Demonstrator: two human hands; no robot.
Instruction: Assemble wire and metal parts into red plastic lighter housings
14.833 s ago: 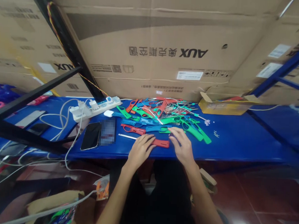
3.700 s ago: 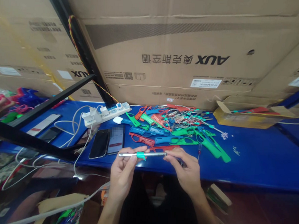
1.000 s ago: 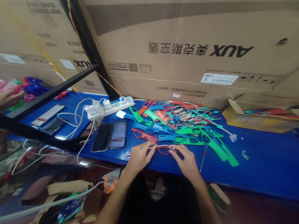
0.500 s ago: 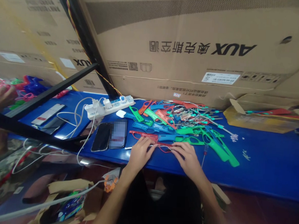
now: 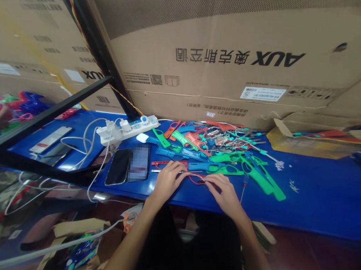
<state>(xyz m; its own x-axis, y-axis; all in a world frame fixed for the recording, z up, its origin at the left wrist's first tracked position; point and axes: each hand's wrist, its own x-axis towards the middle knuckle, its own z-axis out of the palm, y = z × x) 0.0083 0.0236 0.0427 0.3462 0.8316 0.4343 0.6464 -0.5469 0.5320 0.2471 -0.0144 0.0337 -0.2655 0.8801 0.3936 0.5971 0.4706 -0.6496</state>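
A red plastic casing [image 5: 197, 182], shaped like a long-reach lighter shell with a loop grip, lies low over the front of the blue table. My left hand [image 5: 169, 181] pinches its left part, near a thin metal rod [image 5: 156, 171] that sticks out to the left. At the right end, the bent fingers of my right hand [image 5: 224, 192] grip the same casing. Thin wire seems to run along it, though fingers hide the detail. Just beyond my hands are a blue casing [image 5: 203, 167], another red casing [image 5: 159, 164] and several green casings [image 5: 261, 180].
Wired metal-rod parts [image 5: 222, 136] are heaped at the back. A screwdriver [image 5: 244, 183] lies right of my right hand. Two phones [image 5: 117, 168] and a power strip [image 5: 138, 126] are on the left, beside a black frame bar [image 5: 57, 108]. An open carton [image 5: 307, 145] stands at right.
The view has turned slightly to the right, so the table's contents appear shifted left. Both hands stay on the red casing, with only small finger movements.
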